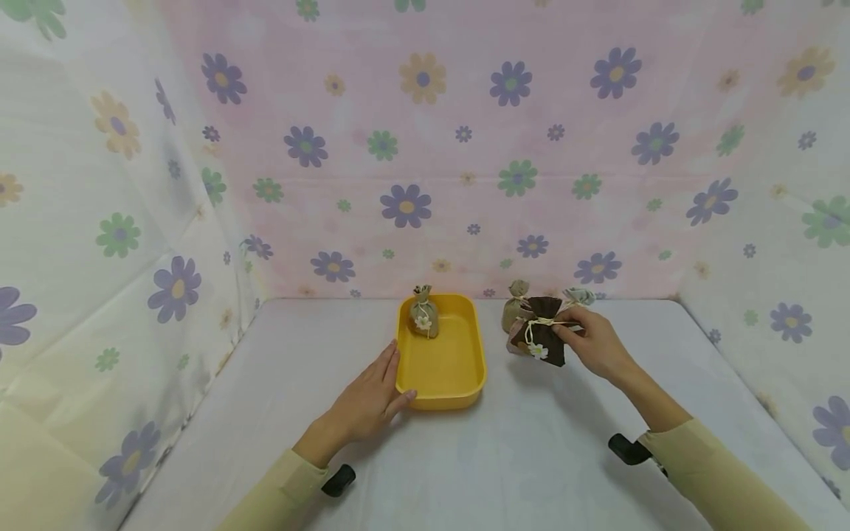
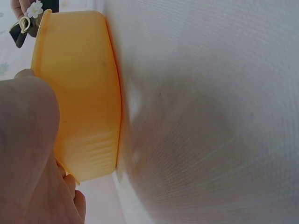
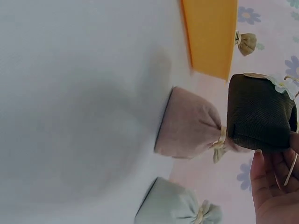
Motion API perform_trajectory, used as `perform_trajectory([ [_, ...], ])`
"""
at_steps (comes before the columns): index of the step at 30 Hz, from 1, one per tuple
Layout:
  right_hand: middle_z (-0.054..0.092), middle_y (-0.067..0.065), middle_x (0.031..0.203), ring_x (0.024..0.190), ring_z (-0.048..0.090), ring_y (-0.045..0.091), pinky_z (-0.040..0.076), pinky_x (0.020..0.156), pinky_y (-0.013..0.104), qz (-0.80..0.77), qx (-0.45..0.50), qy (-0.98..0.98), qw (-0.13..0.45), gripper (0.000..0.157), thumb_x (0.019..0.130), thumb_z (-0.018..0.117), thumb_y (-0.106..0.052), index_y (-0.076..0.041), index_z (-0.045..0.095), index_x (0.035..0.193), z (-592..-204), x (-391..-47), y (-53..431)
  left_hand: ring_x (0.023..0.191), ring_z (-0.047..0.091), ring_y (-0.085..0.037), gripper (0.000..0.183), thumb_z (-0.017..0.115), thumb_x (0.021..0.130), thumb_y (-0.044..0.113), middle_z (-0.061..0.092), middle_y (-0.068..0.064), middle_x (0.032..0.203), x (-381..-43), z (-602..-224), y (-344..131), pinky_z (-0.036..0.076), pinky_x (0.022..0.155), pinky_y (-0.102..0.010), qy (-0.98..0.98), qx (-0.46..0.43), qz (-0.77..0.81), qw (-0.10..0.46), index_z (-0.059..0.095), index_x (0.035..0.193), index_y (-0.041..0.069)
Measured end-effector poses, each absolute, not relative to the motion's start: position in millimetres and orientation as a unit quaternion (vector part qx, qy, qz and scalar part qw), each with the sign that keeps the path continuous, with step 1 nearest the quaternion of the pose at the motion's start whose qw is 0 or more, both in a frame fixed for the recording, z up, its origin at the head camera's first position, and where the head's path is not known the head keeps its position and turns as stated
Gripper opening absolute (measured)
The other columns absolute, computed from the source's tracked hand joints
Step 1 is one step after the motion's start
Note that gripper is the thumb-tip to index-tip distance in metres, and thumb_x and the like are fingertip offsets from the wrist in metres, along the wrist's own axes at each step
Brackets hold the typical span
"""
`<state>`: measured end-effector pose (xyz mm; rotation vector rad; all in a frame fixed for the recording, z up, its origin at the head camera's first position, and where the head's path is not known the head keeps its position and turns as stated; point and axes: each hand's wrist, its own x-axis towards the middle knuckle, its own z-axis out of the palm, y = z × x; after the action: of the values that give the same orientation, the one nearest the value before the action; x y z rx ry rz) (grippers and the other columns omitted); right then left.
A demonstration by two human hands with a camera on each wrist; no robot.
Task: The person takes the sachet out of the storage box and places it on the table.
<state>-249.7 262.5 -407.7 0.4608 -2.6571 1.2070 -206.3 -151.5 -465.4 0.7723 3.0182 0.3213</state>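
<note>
My right hand (image 1: 593, 343) pinches a dark brown drawstring pouch (image 1: 547, 343) by its tied neck, off the table. A white flower hangs from its cord. Straight fingers of my left hand (image 1: 365, 398) lie along the left wall of a yellow tray (image 1: 441, 402), the thumb at its front rim. Inside the tray's far left corner stands a tan pouch (image 1: 423, 313) with a white flower. Behind the dark pouch are a brown pouch (image 1: 513, 313), a pink pouch (image 3: 189, 123) and a pale green pouch (image 3: 170, 203), partly hidden in the head view.
A white cloth covers the table (image 1: 265, 442). Flowered fabric hangs as a back wall (image 1: 458, 221) and as side walls. Black straps (image 1: 339, 480) show under both wrists.
</note>
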Motion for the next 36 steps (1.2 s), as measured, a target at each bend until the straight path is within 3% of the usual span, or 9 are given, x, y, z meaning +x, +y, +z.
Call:
perform_trajectory([
  [8,0.069,0.018,0.109,0.103,0.068,0.036,0.059,0.087,0.048,0.381,0.147,-0.907,0.102,0.017,0.104,0.060,-0.011,0.002,0.068,0.111,-419,-250,287,0.158,0.012,-0.030,0.092,0.031,0.106,0.064,0.001,-0.019,0.171,-207,-468,-152,0.022,0.125,-0.045,0.963,0.249,0.100,0.005,0.009,0.161,-0.006],
  [13,0.070,0.018,0.108,0.102,0.068,0.035,0.060,0.085,0.036,0.373,0.143,-0.910,0.110,0.017,0.104,0.060,-0.011,0.002,0.068,0.110,-428,-254,304,0.157,0.013,-0.031,0.092,0.030,0.106,0.064,0.001,-0.019,0.171,-207,-469,-152,0.022,0.125,-0.045,0.964,0.248,0.099,0.005,0.009,0.161,-0.007],
  [19,0.070,0.021,0.109,0.103,0.068,0.039,0.058,0.081,0.031,0.365,0.130,-0.915,0.112,0.017,0.103,0.060,-0.009,0.003,0.068,0.109,-435,-258,319,0.157,0.013,-0.030,0.092,0.030,0.106,0.064,0.000,-0.019,0.171,-207,-469,-152,0.022,0.125,-0.045,0.964,0.246,0.100,0.007,0.009,0.161,-0.006],
  [24,0.071,0.022,0.109,0.104,0.068,0.040,0.053,0.078,0.019,0.363,0.123,-0.917,0.113,0.016,0.103,0.060,-0.009,0.004,0.068,0.108,-440,-263,327,0.157,0.013,-0.031,0.092,0.030,0.106,0.064,0.001,-0.019,0.171,-208,-470,-152,0.022,0.125,-0.045,0.964,0.247,0.102,0.003,0.010,0.161,-0.007],
  [27,0.071,0.023,0.109,0.105,0.068,0.041,0.056,0.081,0.025,0.364,0.121,-0.917,0.112,0.016,0.103,0.060,-0.009,0.004,0.068,0.108,-443,-266,330,0.158,0.013,-0.030,0.092,0.030,0.106,0.064,0.000,-0.018,0.171,-208,-469,-152,0.022,0.125,-0.045,0.964,0.246,0.101,0.002,0.009,0.161,-0.006],
  [32,0.070,0.024,0.110,0.107,0.065,0.043,0.057,0.090,0.054,0.363,0.117,-0.918,0.110,0.016,0.103,0.059,-0.009,0.005,0.068,0.108,-447,-269,333,0.158,0.012,-0.030,0.091,0.031,0.106,0.063,-0.001,-0.019,0.171,-207,-468,-152,0.021,0.125,-0.045,0.964,0.246,0.102,0.004,0.008,0.161,-0.006],
  [36,0.070,0.025,0.109,0.107,0.065,0.045,0.055,0.090,0.058,0.361,0.117,-0.919,0.109,0.017,0.103,0.059,-0.008,0.006,0.067,0.108,-451,-273,333,0.158,0.012,-0.030,0.091,0.031,0.106,0.063,-0.001,-0.019,0.171,-207,-467,-152,0.021,0.125,-0.046,0.963,0.247,0.105,0.005,0.008,0.161,-0.006],
])
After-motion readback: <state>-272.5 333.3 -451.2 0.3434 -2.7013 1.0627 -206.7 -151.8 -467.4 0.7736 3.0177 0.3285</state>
